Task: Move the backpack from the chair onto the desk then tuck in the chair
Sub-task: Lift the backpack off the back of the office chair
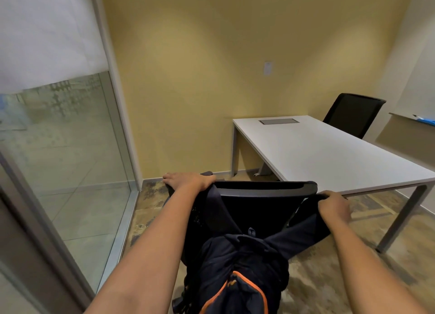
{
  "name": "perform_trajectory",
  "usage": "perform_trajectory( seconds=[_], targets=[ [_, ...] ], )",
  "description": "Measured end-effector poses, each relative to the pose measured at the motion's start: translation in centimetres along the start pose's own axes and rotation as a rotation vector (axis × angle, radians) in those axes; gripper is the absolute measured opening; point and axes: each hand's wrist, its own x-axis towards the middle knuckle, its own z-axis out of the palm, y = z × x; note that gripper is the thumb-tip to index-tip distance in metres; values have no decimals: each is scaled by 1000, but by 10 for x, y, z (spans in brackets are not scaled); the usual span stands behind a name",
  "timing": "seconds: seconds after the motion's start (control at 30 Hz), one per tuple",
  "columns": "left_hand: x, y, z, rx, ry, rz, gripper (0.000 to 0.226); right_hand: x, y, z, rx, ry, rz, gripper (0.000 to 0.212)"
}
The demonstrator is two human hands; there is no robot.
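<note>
backpack (237,273) hangs behind chair (263,208), straps looped over its backrest | left hand (188,180) and right hand (334,206) each closed on a strap | soft, saggy load; lift by both straps | bench (329,153) bare, near

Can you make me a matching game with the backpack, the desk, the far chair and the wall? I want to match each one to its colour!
Things:
1. backpack
2. desk
3. far chair
4. wall

Colours:
A. yellow
B. plain black
C. white
D. dark navy with orange trim

Pairs: 1-D, 2-C, 3-B, 4-A
</note>
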Motion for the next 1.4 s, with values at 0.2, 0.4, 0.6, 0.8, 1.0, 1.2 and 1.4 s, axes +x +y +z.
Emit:
perform_trajectory(
  seconds=[0.2,0.4,0.6,0.8,1.0,1.2,1.4],
  targets=[
    [6,-20,-6,-266,60,71,70,-21,-4,15,24,-33,23,38],
    [0,-45,6,-760,121,3,53,-43,-22,25,-21,-72,16,32],
    [-2,-52,10,-1071,68,-63,65,-52,-26,25,-28,-66,-5,36],
    [3,-65,23,-1509,-79,-183,74,-63,-27,16,12,-63,-27,36],
    [0,-84,53,-1439,-24,-269,78,-101,-40,27,47,-236,-143,40],
    [-33,-88,34,-1377,-25,-197,77,-135,-74,44,93,-363,-304,36],
    [-16,-87,30,-1480,-20,-28,84,-167,-100,45,83,-635,-459,28]
  ],
)
